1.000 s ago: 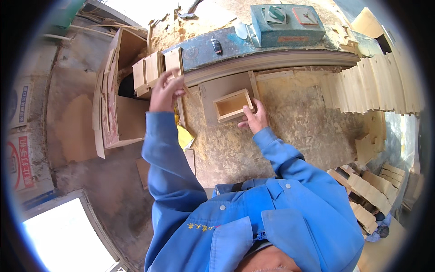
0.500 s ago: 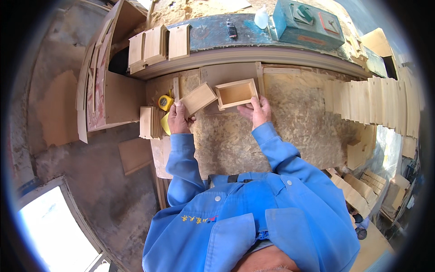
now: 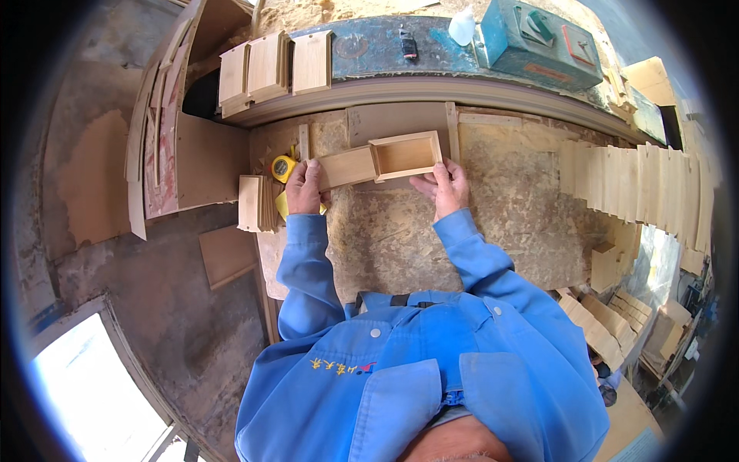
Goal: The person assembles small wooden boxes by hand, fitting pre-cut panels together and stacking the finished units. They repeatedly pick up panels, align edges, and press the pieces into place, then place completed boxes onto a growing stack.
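Tape measure (image 3: 283, 167) (yellow) sits beside the left hand (image 3: 304, 191)

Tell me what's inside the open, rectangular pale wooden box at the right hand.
Inside the pale wooden box, only its brown bottom and inner walls show; the right hand partly covers its near right corner, hiding that bit.

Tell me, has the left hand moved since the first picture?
Yes. The left hand has drawn back from the blue ledge, down the picture, and holds a board.

Left forearm (image 3: 302, 256) and right forearm (image 3: 472, 248) forward, left fingers (image 3: 312, 172) and right fingers (image 3: 441, 174) in a pinching grip
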